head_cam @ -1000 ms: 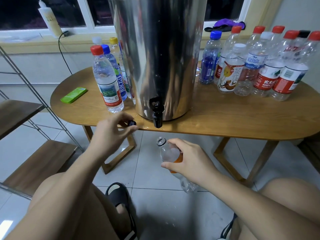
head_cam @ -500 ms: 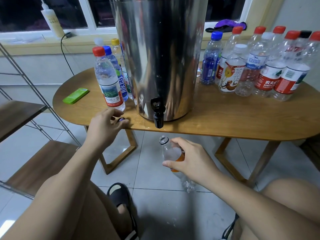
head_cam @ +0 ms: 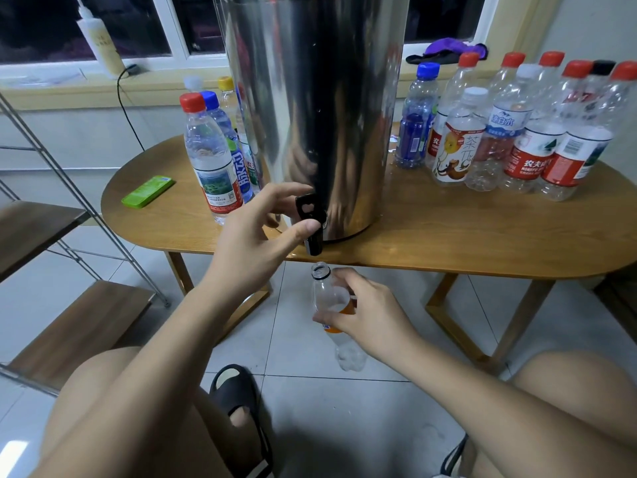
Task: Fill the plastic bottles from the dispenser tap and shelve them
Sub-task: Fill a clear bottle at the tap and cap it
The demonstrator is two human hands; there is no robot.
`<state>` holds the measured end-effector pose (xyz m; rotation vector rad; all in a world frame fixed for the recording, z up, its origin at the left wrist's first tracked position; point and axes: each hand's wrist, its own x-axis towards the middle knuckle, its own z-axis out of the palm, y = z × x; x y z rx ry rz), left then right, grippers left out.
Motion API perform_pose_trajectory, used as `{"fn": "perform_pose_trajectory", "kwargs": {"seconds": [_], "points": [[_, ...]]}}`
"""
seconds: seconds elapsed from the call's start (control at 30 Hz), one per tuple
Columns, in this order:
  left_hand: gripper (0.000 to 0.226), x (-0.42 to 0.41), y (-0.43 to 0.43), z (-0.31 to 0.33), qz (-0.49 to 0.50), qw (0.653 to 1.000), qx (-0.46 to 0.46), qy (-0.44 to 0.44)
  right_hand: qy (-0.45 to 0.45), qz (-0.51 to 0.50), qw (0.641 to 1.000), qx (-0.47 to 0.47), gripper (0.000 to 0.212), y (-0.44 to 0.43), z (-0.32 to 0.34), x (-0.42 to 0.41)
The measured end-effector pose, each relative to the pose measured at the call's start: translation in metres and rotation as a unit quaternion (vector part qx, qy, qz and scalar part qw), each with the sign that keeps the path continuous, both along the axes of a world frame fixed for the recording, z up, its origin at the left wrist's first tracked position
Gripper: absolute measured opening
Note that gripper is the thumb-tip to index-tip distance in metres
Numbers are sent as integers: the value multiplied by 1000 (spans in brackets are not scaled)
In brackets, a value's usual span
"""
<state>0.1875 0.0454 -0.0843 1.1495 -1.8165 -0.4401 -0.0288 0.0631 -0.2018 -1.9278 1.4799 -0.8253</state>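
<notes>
A tall stainless-steel cylindrical dispenser point(head_cam: 310, 115) stands on an oval wooden table point(head_cam: 448, 236), with its black plastic tap point(head_cam: 312, 222) at the drum's 6 o'clock, jutting over the near table edge. The left hand point(head_cam: 255, 232) comes in from 8 o'clock and holds the tap in a wide span: the thumb lies across the spout and the forefinger arches over the top of the upright lever, the other fingers loosely spread behind. Directly below the spout, the right hand point(head_cam: 365, 305) grips a clear uncapped plastic bottle with an orange label point(head_cam: 325, 291) round its upper body, mouth up and just under the tap, its base tilted toward 5 o'clock above the tiled floor. At the drum's 9 o'clock stands a cluster of capped water bottles point(head_cam: 210, 157), with a flat green case point(head_cam: 148, 191) beyond them. At 3 o'clock is a crowd of capped, mostly red-topped clear bottles point(head_cam: 517, 132). A metal-framed shelf with wooden boards point(head_cam: 69, 322) fills the far 9 o'clock side.
</notes>
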Motion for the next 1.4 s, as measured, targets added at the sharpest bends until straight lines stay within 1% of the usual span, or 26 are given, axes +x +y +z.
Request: {"fn": "perform_pose_trajectory", "kwargs": {"seconds": [0.1,0.2,0.33,0.57,0.77,1.0,1.13,1.4], "points": [[38,-5,-2,0,-5,1000,-14,-22,0,-5,1000,3,68,-4,-2,5],[29,-5,-1,-2,6,998,-42,-41,-21,-7,1000,8,70,-6,-3,8],[19,-8,0,-4,11,996,-72,-45,-57,-13,998,26,70,-8,-5,12],[15,-12,2,-10,27,993,-104,-52,-64,-15,997,26,73,-9,-7,16],[13,-16,5,-14,46,993,-100,-32,-81,-9,996,37,74,-8,-7,16],[13,-16,8,-14,33,996,-77,-25,-89,-21,995,48,70,-8,-13,17],[14,-14,9,-14,18,997,-69,-32,-93,-20,994,50,72,-10,-16,18],[14,-16,10,-16,26,997,-66,-23,-106,-23,992,58,72,-13,-20,19]]}}
